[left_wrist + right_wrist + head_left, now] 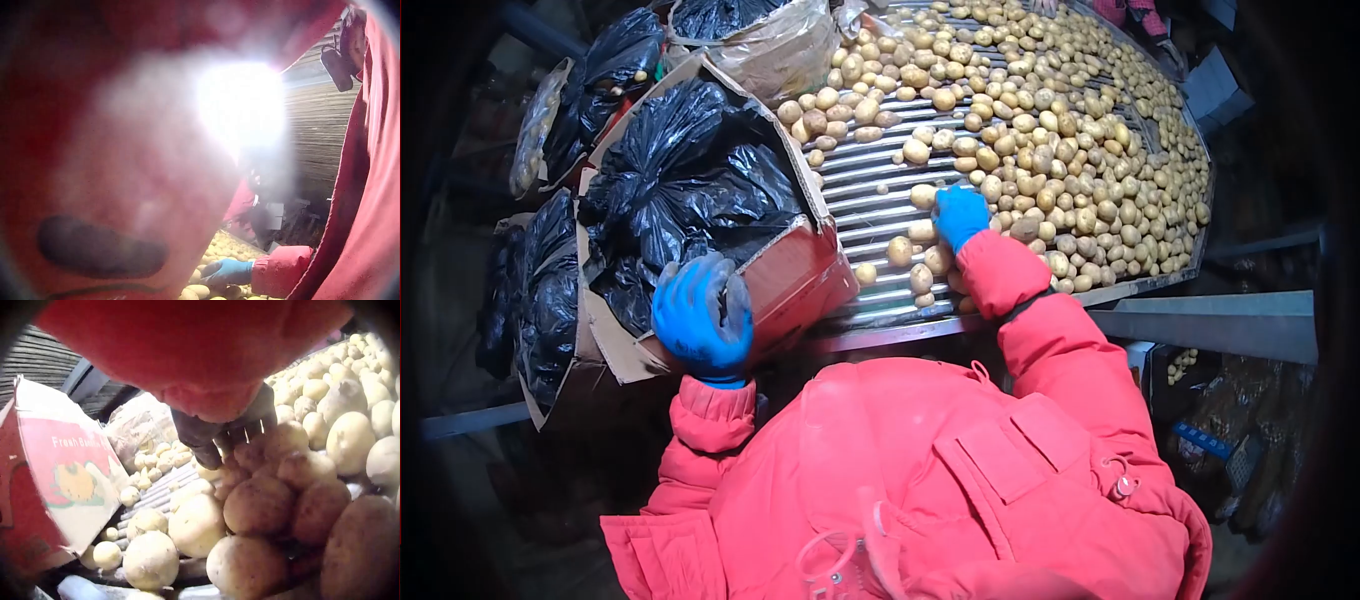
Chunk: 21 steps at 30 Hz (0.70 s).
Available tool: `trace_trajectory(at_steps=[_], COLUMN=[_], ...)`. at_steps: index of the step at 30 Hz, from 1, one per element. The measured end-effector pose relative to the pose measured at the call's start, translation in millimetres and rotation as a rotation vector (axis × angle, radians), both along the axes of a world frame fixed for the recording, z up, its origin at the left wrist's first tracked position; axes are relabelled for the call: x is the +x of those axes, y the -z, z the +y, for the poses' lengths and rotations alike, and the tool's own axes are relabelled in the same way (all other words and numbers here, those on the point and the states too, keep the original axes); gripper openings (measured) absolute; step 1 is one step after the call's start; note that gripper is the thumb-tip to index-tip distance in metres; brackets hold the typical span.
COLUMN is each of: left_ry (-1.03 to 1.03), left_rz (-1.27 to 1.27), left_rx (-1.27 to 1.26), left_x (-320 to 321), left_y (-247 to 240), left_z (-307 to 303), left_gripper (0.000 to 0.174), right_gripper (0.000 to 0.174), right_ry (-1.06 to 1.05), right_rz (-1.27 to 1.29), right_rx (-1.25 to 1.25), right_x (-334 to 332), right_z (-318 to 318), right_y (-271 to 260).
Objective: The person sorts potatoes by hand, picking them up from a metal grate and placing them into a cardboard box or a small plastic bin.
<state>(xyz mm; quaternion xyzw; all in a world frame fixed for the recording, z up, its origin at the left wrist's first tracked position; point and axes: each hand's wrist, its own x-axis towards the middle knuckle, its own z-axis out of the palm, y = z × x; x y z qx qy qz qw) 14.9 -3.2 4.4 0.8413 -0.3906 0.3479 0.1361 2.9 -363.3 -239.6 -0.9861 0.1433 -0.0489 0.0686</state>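
Observation:
My right hand [961,214], in a blue glove with a dark palm side, is down among the potatoes [1040,160] on a bed of metal rollers [865,215]. In the right wrist view its gloved fingers [203,447] reach down, spaced apart, right at several potatoes [259,503]. My left hand [703,318], gloved alike, rests at the near edge of a cardboard box [800,270], its fingers loosely bent. Black plastic bags [690,170] fill that box. The left wrist view is mostly covered by red sleeve [125,156] and glare.
More boxes with black bags [550,290] stand left, and a clear-wrapped carton [770,50] stands beyond. A metal rail [1220,322] juts out at the right. Another person's sleeve [1135,12] shows at the far end. A crate [1215,90] sits beyond the rollers.

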Motion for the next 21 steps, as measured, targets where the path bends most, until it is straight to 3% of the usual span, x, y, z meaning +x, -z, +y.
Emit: trace_trajectory(at_steps=[9,12,13,16,17,19,20,21], left_ry=[-0.022,-0.032,-0.032,-0.032,-0.035,-0.039,-0.038,-0.038], left_rz=[-0.007,-0.004,0.002,0.014,0.012,0.017,0.025,0.033], left_rx=[0.01,0.006,0.016,0.028,0.021,0.014,0.014,0.014], left_x=[-0.3,-0.3,-0.5,0.0,1.0,2.7,2.7,2.4], left_y=[0.4,0.4,-0.1,-0.6,0.8,1.6,1.1,0.8], left_z=[-3.6,-4.5,-4.1,-5.2,-5.1,-5.5,-5.5,-5.7], left_gripper=[0.015,0.015,0.014,0.014,0.014,0.015,0.015,0.015], right_gripper=[0.024,0.03,0.037,0.032,0.032,0.032,0.033,0.032], right_ry=[-0.205,-0.227,-0.068,0.229,0.096,0.073,0.197,0.145], right_rz=[0.004,-0.19,-0.123,-0.132,-0.288,-0.579,-0.721,-0.848], right_rx=[0.189,0.512,0.884,1.71,1.436,1.691,2.229,1.841], right_x=[-1.2,-17.2,-25.0,-42.5,-47.0,-52.1,-54.5,-51.7], right_z=[-21.3,-34.4,-37.0,-68.6,-92.8,-128.0,-139.1,-160.5], right_y=[-1.9,-11.4,-21.0,-59.1,-37.7,-23.8,-29.5,-11.2])
